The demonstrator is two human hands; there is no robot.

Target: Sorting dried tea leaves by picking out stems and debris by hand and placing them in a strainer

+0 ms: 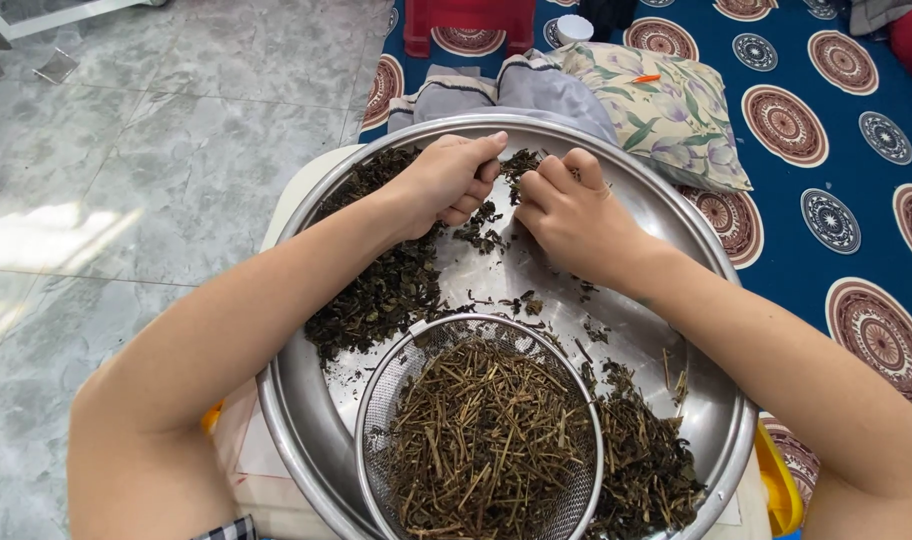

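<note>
Centrally, left hand point(444, 183), right hand point(568, 215), dried leaves point(381, 290)

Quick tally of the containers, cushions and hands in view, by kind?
Large steel basin: 1
Mesh strainer of dry stems: 1
Floral cushion: 1
Hands, left hand and right hand, both pinching dried leaves: 2
Total: 5

We see no packages, labels, signs or screens here.
</note>
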